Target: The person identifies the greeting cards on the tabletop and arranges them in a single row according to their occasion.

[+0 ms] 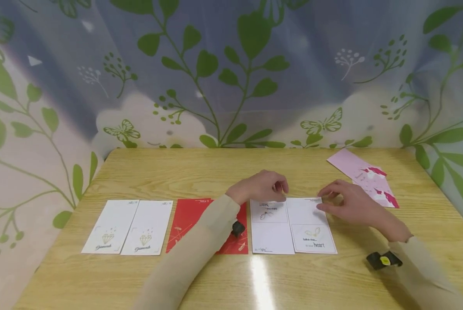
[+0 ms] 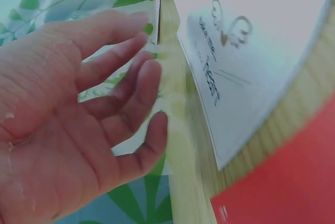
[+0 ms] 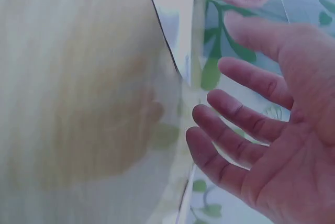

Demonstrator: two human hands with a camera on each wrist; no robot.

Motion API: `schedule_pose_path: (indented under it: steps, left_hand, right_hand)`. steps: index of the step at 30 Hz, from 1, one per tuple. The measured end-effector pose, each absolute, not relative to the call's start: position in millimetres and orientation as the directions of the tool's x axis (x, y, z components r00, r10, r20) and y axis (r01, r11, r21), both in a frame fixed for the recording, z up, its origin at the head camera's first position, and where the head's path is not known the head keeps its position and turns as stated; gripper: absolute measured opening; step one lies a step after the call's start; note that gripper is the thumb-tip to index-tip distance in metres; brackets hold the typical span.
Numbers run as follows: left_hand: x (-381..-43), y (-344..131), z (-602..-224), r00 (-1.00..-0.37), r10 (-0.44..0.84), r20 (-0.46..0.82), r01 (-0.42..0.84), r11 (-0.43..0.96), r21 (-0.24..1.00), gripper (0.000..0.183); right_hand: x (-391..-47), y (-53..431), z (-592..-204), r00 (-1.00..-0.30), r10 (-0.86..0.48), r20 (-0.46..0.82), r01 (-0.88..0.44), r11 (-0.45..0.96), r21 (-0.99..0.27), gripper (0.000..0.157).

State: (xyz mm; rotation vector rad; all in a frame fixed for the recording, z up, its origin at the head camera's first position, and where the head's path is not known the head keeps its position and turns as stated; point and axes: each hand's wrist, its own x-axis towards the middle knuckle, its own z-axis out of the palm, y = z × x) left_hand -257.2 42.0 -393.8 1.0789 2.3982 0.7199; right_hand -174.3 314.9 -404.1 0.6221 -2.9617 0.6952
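Note:
My left hand (image 1: 262, 186) hovers by the far edge of a white card (image 1: 271, 237) whose winged-heart print is upside down. Its fingers are loosely bent with nothing between them, as the left wrist view also shows. Close beside that card lies a second white card (image 1: 309, 215), its "take me... heart" print upright at the near end. At this card's far right corner is my right hand (image 1: 349, 202). In the right wrist view its fingers (image 3: 230, 106) are spread, loosely bent and hold nothing; whether a fingertip touches the card I cannot tell.
Left of the heart cards, two red cards (image 1: 186, 215) lie partly under my left sleeve (image 1: 200, 241). Two white diamond cards (image 1: 113, 215) lie farther left. Pink cards (image 1: 347, 163) overlap at the back right of the wooden table (image 1: 157, 172). A leaf-patterned curtain (image 1: 223, 86) hangs behind.

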Motion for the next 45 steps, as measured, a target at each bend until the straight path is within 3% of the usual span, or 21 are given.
schedule_pose_path:
  steps: [4,11,19,26,35,39,43,45]
  left_hand:
    - [-268.6,55.9,-391.7,-0.627,0.774,-0.087,0.57,0.532,0.626,0.021]
    - [-286.5,107.6,-390.4,-0.628,0.77,-0.113,0.608,0.576,0.547,0.03]
    - [-292.7,178.4,-393.2,-0.722,0.644,-0.252,0.563,0.759,0.325,0.054]
    - [-287.1,199.1,-397.0,-0.797,0.527,-0.294,0.543,0.839,0.03,0.052]
    - [-285.8,191.2,-407.4,-0.799,0.566,-0.203,0.534,0.823,0.193,0.025]
    - [-281.8,194.5,-411.3,-0.829,0.534,-0.165,0.514,0.845,0.149,0.043]
    - [-276.4,200.1,-413.2,-0.914,0.397,-0.081,0.391,0.917,0.085,0.073]
    - [-274.4,201.7,-413.3,-0.941,0.334,-0.055,0.332,0.942,0.051,0.075]
  right_hand:
    - [-183.5,340.1,-404.6,-0.938,-0.307,0.162,-0.347,0.852,-0.393,0.02]
    - [-187.3,388.2,-406.1,-0.981,-0.188,0.051,-0.194,0.931,-0.31,0.026]
    - [-183.6,408.4,-417.5,-0.982,-0.18,0.059,-0.189,0.94,-0.284,0.027]
    - [-183.4,411.8,-421.5,-0.979,-0.18,0.097,-0.2,0.937,-0.287,0.024]
    - [-178.7,442.4,-414.9,-0.993,-0.112,0.019,-0.114,0.964,-0.239,0.024]
    - [-186.6,464.5,-417.2,-0.996,-0.089,0.019,-0.091,0.968,-0.232,0.022]
    - [-196.9,475.2,-420.2,-0.992,-0.101,0.077,-0.115,0.97,-0.216,0.02]
    - [-200.8,473.0,-420.2,-0.988,-0.107,0.108,-0.128,0.968,-0.218,0.021]
